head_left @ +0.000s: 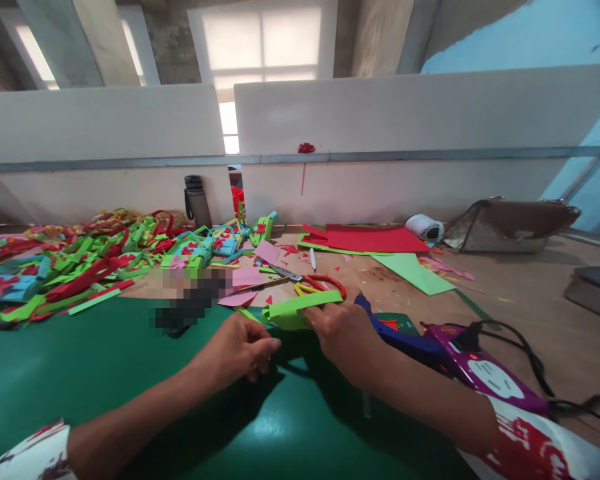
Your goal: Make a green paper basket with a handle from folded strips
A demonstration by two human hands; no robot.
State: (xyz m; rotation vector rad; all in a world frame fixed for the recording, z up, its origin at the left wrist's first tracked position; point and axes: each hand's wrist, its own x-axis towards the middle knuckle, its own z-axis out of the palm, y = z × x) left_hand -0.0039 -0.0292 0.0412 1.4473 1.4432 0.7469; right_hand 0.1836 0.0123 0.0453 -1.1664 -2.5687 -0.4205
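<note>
My right hand [347, 337] grips a folded bright-green paper piece [293, 313] by its right end, above the green mat. Just left of it is my left hand [243, 347], fingers curled and thumb pressed in; whatever they may hold is hidden. A narrow green strip shows behind the left knuckles, and I cannot tell if the hand touches it. Scissors [325, 283] with red and yellow handles lie behind the paper piece. Beyond my right hand lies a dark-blue glue gun [405, 340].
Paper bags and strips [115, 257] in several colours heap up at the left. A purple power strip [485, 367] with cables lies right. Red sheets [375, 238], a white pen [313, 259], a dark bottle [197, 200] and a handbag [515, 223] stand or lie farther back.
</note>
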